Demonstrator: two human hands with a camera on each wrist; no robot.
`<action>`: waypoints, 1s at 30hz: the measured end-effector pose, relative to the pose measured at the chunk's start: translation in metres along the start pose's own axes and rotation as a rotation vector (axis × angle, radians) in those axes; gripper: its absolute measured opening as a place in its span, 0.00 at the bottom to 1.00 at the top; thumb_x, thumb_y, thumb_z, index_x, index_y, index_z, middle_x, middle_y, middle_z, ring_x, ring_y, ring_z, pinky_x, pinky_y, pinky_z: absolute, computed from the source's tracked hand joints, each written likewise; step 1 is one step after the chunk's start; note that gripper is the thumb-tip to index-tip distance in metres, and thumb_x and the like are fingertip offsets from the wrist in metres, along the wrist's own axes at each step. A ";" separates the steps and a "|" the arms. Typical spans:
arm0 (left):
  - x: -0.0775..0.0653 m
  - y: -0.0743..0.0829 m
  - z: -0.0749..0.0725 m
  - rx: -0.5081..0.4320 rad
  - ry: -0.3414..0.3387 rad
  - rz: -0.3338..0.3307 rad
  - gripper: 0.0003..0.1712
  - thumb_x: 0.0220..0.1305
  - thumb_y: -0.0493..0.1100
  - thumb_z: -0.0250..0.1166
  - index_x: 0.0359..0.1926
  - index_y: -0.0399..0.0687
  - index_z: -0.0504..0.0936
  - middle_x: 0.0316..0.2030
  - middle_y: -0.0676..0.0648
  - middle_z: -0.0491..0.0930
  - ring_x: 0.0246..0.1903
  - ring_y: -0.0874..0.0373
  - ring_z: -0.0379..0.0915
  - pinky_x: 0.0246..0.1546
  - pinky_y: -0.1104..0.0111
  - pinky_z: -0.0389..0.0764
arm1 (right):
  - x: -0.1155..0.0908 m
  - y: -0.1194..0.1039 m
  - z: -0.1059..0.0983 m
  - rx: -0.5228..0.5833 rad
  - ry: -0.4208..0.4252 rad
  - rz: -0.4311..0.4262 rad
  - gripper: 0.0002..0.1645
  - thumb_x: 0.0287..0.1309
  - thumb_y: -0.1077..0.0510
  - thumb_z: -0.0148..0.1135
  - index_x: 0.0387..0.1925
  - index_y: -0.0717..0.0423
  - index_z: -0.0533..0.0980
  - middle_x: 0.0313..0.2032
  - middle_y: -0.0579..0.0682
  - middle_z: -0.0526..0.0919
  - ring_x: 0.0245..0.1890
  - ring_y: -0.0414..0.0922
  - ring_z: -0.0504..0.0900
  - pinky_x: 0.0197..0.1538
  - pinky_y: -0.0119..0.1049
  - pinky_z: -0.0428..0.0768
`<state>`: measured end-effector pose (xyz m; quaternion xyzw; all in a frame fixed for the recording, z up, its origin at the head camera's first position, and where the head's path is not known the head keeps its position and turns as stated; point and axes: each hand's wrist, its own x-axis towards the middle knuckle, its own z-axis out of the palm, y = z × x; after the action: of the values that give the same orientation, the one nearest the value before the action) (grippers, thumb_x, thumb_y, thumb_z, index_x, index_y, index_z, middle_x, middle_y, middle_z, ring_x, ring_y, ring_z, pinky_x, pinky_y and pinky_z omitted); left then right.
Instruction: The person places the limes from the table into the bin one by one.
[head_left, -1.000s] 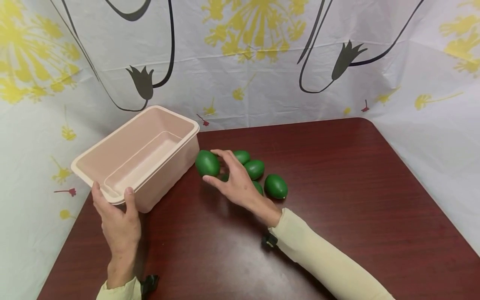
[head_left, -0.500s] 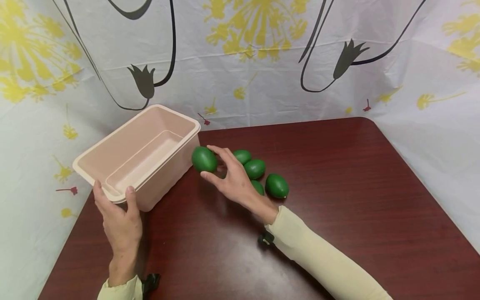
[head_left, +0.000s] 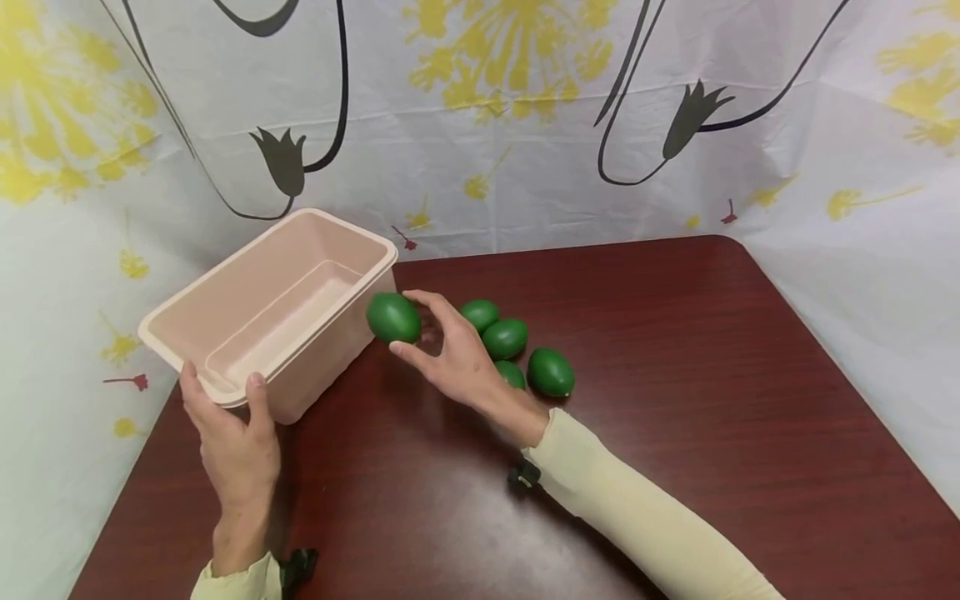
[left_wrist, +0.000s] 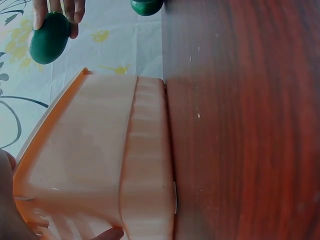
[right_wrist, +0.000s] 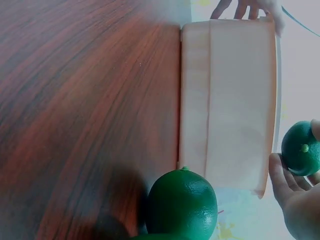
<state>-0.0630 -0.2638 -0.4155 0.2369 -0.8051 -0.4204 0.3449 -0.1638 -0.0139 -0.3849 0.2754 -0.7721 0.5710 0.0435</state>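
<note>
A pale pink plastic bin (head_left: 333, 337) stands at the left of the table, its open top tilted into view with nothing inside. At its near end my left hand (head_left: 238, 458) holds the rim, the thumb on one side and a finger on the other. Beside the bin's long wall, my right hand (head_left: 459, 357) grips a green lime (head_left: 393, 317) between thumb and fingers, raised off the table. The right wrist view shows this lime (right_wrist: 301, 148) level with the rim, outside the bin. More limes (head_left: 506, 337) lie in a loose group behind and beside my right hand.
One lime (head_left: 551, 372) lies slightly apart at the right of the group. The dark red wooden table (head_left: 675, 358) runs up to a white patterned cloth (head_left: 540, 192) hanging behind it and at both sides.
My right hand has carried the lime left and slightly up, towards the bin, away from the other limes. The left hand has kept its place on the rim.
</note>
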 end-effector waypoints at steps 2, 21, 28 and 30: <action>0.000 0.000 -0.001 0.000 0.004 0.000 0.46 0.71 0.61 0.59 0.83 0.62 0.50 0.81 0.50 0.56 0.66 0.25 0.66 0.63 0.32 0.61 | 0.000 -0.001 0.000 -0.006 0.003 -0.006 0.40 0.63 0.56 0.73 0.73 0.51 0.67 0.61 0.51 0.78 0.52 0.47 0.84 0.57 0.42 0.84; 0.001 -0.001 0.000 -0.009 0.001 -0.018 0.46 0.71 0.61 0.59 0.83 0.67 0.49 0.81 0.51 0.56 0.69 0.29 0.66 0.67 0.32 0.61 | 0.012 -0.006 0.009 0.085 0.038 -0.009 0.40 0.64 0.59 0.72 0.74 0.55 0.65 0.60 0.54 0.74 0.60 0.50 0.82 0.61 0.39 0.83; 0.000 0.000 0.001 -0.004 -0.001 -0.013 0.46 0.71 0.61 0.59 0.83 0.67 0.49 0.81 0.50 0.56 0.69 0.29 0.66 0.66 0.31 0.62 | 0.015 -0.004 0.010 0.054 0.040 -0.018 0.37 0.63 0.57 0.73 0.71 0.52 0.69 0.59 0.52 0.76 0.50 0.48 0.85 0.57 0.40 0.85; 0.001 0.001 0.002 -0.006 0.002 -0.009 0.46 0.71 0.61 0.59 0.83 0.66 0.49 0.81 0.49 0.56 0.68 0.28 0.66 0.65 0.31 0.62 | 0.016 -0.004 0.010 0.060 0.040 -0.019 0.37 0.63 0.57 0.73 0.70 0.52 0.70 0.59 0.52 0.75 0.51 0.48 0.84 0.57 0.38 0.84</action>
<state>-0.0648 -0.2630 -0.4155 0.2400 -0.8024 -0.4242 0.3443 -0.1727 -0.0297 -0.3788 0.2726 -0.7511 0.5987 0.0560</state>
